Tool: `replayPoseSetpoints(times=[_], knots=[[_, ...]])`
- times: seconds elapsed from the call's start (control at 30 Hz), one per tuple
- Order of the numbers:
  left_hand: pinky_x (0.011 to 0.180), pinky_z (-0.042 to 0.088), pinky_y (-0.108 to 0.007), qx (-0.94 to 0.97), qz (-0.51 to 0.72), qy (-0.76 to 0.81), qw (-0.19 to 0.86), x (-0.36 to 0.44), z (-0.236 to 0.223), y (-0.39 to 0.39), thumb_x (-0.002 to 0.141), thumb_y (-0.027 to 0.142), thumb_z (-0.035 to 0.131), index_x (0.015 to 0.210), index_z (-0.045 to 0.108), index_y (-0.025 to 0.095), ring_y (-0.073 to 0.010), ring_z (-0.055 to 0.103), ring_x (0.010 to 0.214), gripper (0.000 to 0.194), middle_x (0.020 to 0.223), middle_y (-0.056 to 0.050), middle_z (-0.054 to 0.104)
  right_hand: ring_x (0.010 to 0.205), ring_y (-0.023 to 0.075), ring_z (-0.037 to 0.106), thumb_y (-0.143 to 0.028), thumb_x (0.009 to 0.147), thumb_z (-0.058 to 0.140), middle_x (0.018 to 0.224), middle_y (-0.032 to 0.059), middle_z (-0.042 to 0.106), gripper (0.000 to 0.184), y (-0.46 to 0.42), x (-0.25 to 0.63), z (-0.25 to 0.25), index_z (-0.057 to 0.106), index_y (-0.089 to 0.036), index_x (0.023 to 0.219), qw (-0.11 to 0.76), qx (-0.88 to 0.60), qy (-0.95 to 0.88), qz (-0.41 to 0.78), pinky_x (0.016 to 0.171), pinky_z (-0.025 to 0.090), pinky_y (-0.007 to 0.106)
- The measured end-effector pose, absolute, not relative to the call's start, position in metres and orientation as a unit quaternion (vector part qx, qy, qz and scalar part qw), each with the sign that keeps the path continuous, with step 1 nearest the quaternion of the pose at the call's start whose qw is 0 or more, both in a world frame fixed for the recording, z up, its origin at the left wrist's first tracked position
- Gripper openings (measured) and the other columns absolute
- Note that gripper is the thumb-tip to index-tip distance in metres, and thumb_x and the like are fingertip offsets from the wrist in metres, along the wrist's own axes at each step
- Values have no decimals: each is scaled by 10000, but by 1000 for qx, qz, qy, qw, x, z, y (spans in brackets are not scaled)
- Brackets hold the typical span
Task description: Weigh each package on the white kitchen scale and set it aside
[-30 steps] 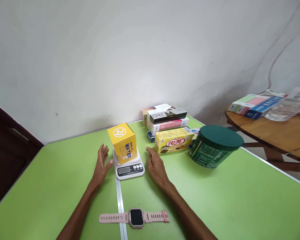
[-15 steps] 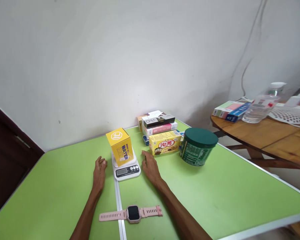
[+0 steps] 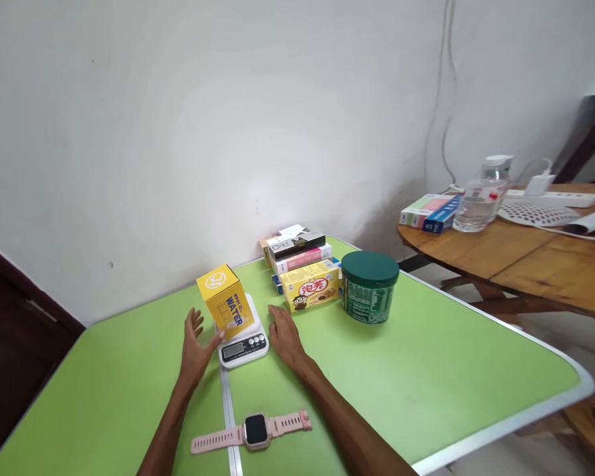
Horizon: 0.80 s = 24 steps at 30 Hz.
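Note:
A yellow box [image 3: 228, 305] marked "WATER" stands on a white kitchen scale [image 3: 245, 349], whose display and buttons face me. My left hand [image 3: 196, 344] is open just left of the box, fingers spread and thumb reaching to the box's lower left corner; whether it touches, I cannot tell. My right hand [image 3: 285, 336] rests on the table to the right of the scale, holding nothing, fingers extended. Between my forearms lies a pink smartwatch [image 3: 256, 431] with its strap stretched flat.
Behind my right hand are a yellow snack box [image 3: 311, 287], stacked cartons [image 3: 300, 248] and a green lidded tub [image 3: 369, 287] on the green table [image 3: 426, 383]. A wooden table [image 3: 451, 254] at right holds boxes, a clear bottle [image 3: 476, 201] and a power strip [image 3: 570, 198].
My left hand has opened, its thumb moving right toward the yellow box. My right hand stays beside the scale. The whole view has shifted, so most things appear further left.

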<state>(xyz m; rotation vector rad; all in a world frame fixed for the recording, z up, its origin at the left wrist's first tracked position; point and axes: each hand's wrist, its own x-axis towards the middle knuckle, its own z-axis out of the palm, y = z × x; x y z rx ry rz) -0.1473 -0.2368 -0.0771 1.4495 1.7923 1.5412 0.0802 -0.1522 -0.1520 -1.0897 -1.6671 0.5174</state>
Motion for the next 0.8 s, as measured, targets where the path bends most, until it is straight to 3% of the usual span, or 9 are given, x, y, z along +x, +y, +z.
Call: replayPoseSetpoints(times=[0.1, 0.3, 0.53, 0.8], knots=[[1206, 406, -582, 572, 511, 617, 176, -136, -39, -221, 640, 511, 922, 1543, 350, 253, -372, 488, 1473, 1100, 1584, -196, 471, 1287, 284, 595, -80, 811, 436, 1348, 131, 690, 661, -162, 77, -138, 605, -179, 1443, 529, -415, -709, 213, 1196, 444, 567], [1013, 578, -561, 590, 447, 629, 237, -135, -1, -202, 623, 478, 942, 1341, 493, 205, -344, 705, 1197, 890, 1374, -187, 651, 1462, 262, 471, -104, 894, 390, 1563, 149, 541, 725, -184, 66, -110, 389, -165, 1616, 534, -317, -750, 227, 1242, 403, 534], [955, 628, -515, 600, 457, 627, 196, -112, 8, -214, 564, 415, 977, 1271, 528, 224, -339, 716, 1177, 859, 1357, -151, 663, 1375, 272, 555, -125, 940, 382, 1498, 182, 580, 684, -204, 75, -87, 354, -132, 1623, 562, -332, -724, 225, 1184, 482, 500], [985, 601, -519, 666, 448, 551, 228, -2, -6, -214, 558, 334, 971, 1296, 522, 212, -322, 702, 1175, 873, 1328, -141, 681, 1314, 303, 614, -114, 990, 403, 1414, 175, 620, 647, -238, 154, -98, 360, -217, 1627, 634, -471, -607, 89, 1081, 572, 532]])
